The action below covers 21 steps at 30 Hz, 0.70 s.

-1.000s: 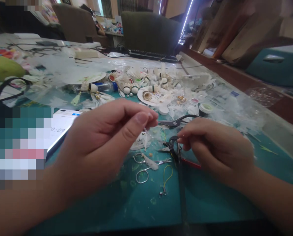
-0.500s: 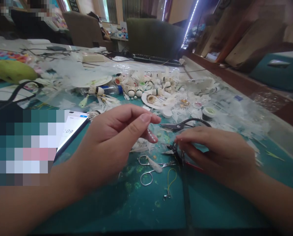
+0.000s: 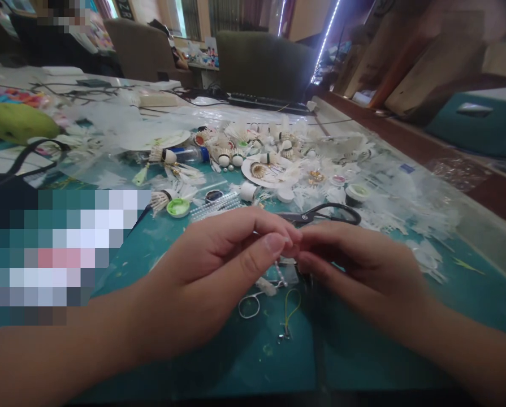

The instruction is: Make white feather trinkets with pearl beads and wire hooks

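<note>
My left hand (image 3: 219, 265) is closed, thumb against fingers, and a short strip of small pearl beads (image 3: 281, 273) hangs below its fingertips. My right hand (image 3: 365, 268) is pinched too, its fingertips touching those of the left; what lies between them is hidden. Just beyond the hands rests a pair of black-handled scissors (image 3: 335, 210). Below the fingers lie small silver scissors (image 3: 249, 307), partly covered, with a whitish scrap (image 3: 266, 286) over them. A yellow cord loop (image 3: 293, 305) with a metal clasp lies nearer me on the green mat (image 3: 253, 362).
Several shuttlecocks (image 3: 225, 158) and loose feathers crowd the back of the mat. A sheet of stick-on pearls (image 3: 216, 204), a green paint pot (image 3: 178, 207) and a white plate (image 3: 263, 171) stand there too. A large green fruit (image 3: 19, 122) sits far left.
My right hand has moved left and up off the dark tool on the mat to meet the left fingertips. My left hand has shifted right and slightly down, carrying the pearl strip.
</note>
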### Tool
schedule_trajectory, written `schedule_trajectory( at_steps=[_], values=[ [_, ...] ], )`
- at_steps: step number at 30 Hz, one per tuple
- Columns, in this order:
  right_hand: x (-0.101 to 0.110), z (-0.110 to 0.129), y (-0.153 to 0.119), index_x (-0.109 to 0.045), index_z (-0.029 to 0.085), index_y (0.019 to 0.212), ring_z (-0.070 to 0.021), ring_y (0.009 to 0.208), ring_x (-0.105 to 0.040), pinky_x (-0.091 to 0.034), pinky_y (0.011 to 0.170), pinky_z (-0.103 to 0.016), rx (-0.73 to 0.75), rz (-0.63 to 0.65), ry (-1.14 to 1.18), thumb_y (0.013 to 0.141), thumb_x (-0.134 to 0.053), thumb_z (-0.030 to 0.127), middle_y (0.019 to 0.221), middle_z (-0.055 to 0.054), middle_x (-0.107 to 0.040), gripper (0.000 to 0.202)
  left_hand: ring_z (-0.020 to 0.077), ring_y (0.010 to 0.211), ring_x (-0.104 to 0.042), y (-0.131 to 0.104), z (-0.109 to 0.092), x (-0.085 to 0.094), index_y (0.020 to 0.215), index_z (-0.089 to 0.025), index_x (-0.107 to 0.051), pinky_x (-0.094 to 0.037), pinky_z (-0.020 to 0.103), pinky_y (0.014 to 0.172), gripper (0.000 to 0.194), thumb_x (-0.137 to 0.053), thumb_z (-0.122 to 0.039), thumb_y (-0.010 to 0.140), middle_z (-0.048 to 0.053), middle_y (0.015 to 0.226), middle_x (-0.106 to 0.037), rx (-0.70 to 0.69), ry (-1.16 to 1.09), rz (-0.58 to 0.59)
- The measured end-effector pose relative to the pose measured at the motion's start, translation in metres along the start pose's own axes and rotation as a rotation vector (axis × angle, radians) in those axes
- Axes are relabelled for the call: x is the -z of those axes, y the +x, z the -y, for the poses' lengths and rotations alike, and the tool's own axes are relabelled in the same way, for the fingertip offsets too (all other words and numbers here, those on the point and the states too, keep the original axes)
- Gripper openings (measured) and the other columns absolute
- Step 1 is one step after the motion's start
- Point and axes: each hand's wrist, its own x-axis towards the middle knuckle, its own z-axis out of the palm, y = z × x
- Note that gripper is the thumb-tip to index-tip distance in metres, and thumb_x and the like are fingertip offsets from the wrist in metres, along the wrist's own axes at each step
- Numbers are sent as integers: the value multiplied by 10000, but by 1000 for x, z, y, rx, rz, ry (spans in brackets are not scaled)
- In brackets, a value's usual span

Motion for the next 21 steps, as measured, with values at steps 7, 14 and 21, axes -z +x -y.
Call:
schedule_trajectory(
  at_steps=[7,14,21],
  values=[
    [4,-6,1,-740,256,1066,-163,744,-704,-586,708,-283,45,-12,75,961,-588,54,867,-22,-740,273,168,1056,-746,-1,2,2,909,-231,-786,-601,236,916,245,-570,-232,1025,7,987,-820,46,19,-43],
    [-2,-11,-4,-511,274,1493,-222,890,-757,-653,757,-336,41,178,146,912,-783,274,1212,-99,-743,641,190,1062,-744,2,-1,0,943,-230,-784,-611,271,912,217,-581,-215,1018,20,1100,-807,48,-13,-9],
    [-6,0,-2,-684,217,1136,-133,652,-761,-639,589,-200,-310,-27,549,910,-730,94,787,10,-766,262,158,1199,-700,-2,1,0,927,-253,-779,-551,220,1027,203,-596,-237,1015,-12,1161,-799,31,42,-20]
  ],
)
